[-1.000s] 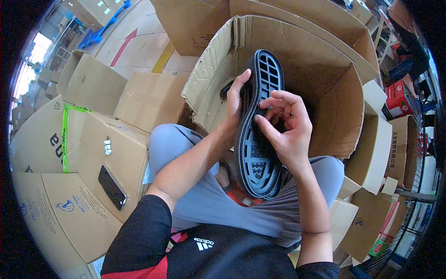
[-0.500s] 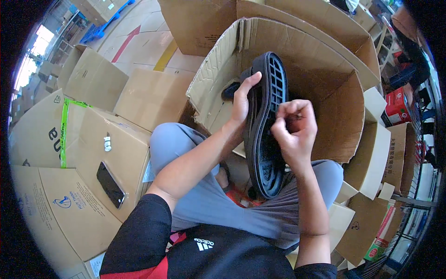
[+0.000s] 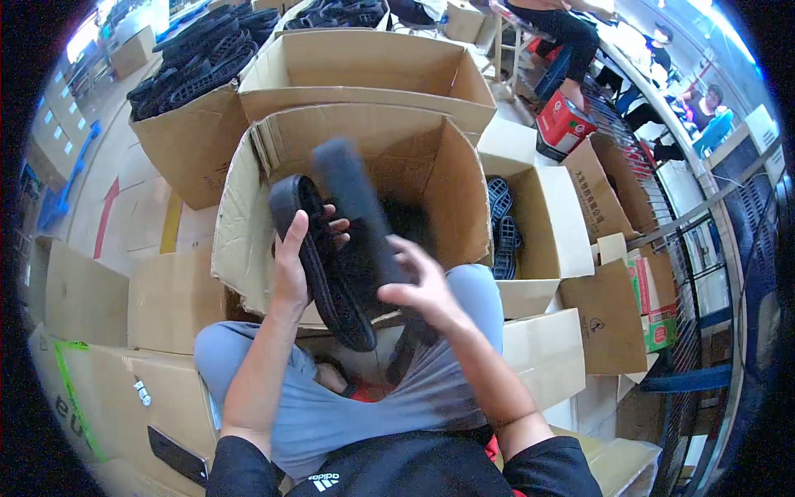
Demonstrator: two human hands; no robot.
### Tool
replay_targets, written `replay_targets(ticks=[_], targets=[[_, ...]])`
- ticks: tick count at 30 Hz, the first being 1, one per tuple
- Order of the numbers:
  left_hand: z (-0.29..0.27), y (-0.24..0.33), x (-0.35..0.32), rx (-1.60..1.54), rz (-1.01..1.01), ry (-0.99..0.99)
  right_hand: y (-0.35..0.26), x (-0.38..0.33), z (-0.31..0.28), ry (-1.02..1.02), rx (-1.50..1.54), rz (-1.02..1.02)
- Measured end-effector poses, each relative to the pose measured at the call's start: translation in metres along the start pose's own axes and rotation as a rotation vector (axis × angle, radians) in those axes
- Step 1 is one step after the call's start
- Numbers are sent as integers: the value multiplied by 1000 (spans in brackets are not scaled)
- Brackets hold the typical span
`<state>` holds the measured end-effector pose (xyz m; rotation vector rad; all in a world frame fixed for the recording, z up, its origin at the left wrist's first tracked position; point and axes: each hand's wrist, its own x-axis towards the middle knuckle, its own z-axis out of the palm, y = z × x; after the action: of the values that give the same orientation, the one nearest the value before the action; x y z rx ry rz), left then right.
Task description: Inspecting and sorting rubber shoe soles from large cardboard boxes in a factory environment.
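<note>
My left hand [image 3: 290, 265] is closed round a black shoe sole [image 3: 335, 302], with the thumb on its near side and fingertips showing past its far side. This sole slants down to the right, over the front of a worn open carton [image 3: 238, 228]. In my right hand [image 3: 431, 290] is a second black sole [image 3: 354, 199], smeared by motion, tilted with its far end up over the carton. The fingers and thumb are at its lower right edge. The two soles are apart at the top; whether they touch lower down I cannot tell.
Several black soles fill a carton [image 3: 186, 137] at the far left; more lie in a box [image 3: 546, 224] on the right. Another open carton [image 3: 364, 99] stands behind the worn one. A phone [image 3: 178, 455] lies on a box at left. People sit at the far right.
My right hand has gone from pinching at one sole to holding a second one, up and left. The first sole has turned in my left hand. The view has swung up and right.
</note>
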<state>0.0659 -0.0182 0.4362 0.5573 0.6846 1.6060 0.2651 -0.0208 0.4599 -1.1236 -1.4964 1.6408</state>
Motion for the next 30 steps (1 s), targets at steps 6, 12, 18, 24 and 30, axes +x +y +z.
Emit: replay_targets(ticks=[6, 12, 18, 24, 30], targets=[[3, 6, -5, 246, 70, 17, -46, -20, -109, 698, -560, -215], [12, 3, -9, -71, 165, -6, -52, -7, -103, 826, -849, -507], [6, 29, 3, -202, 278, 208, 66, 38, 7, 77, -289, 64], [-24, 54, 17, -128, 291, 346, 25, 62, 32, -343, 355, 420], [-12, 57, 14, 133, 357, 387, 40, 60, 38, -441, 481, 578]])
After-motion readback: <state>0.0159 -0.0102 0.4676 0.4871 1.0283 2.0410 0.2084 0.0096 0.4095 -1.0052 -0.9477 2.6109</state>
